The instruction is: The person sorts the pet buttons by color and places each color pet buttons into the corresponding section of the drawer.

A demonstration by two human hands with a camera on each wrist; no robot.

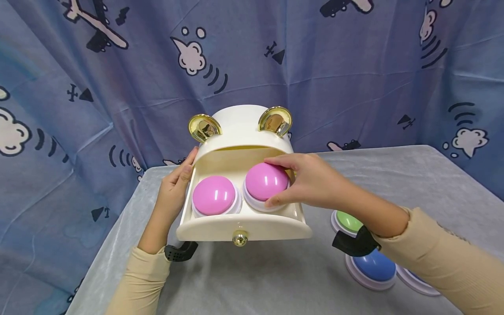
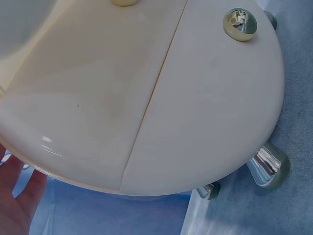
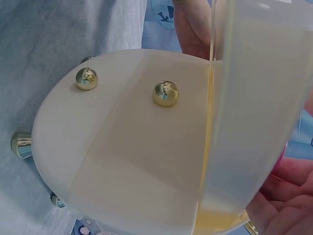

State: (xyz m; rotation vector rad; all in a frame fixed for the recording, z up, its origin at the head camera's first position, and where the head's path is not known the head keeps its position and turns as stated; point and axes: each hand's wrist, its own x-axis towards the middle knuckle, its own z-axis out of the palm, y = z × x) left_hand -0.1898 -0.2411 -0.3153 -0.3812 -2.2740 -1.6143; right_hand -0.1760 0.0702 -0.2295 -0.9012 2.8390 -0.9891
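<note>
A cream box (image 1: pixel 240 124) with gold ears stands on the table, its top drawer (image 1: pixel 244 228) pulled out. Inside that drawer are two pink domed push buttons with white bases. My right hand (image 1: pixel 311 179) grips the right push button (image 1: pixel 266 181), thumb at the near side and fingers at the far side. To its left sits the other push button (image 1: pixel 214 195), untouched. Against the box's left side rests my left hand (image 1: pixel 175 188), its fingers extended along the wall. In the right wrist view, the push button is mostly hidden behind the drawer.
Right of the box, partly beneath my right forearm, lie a green push button (image 1: pixel 348 222) and a blue push button (image 1: pixel 375 265), with another partly hidden beside them. Gold knobs (image 3: pixel 166 93) mark the closed lower drawers. A patterned curtain (image 1: pixel 236 52) hangs behind the grey-covered table (image 1: pixel 236 280).
</note>
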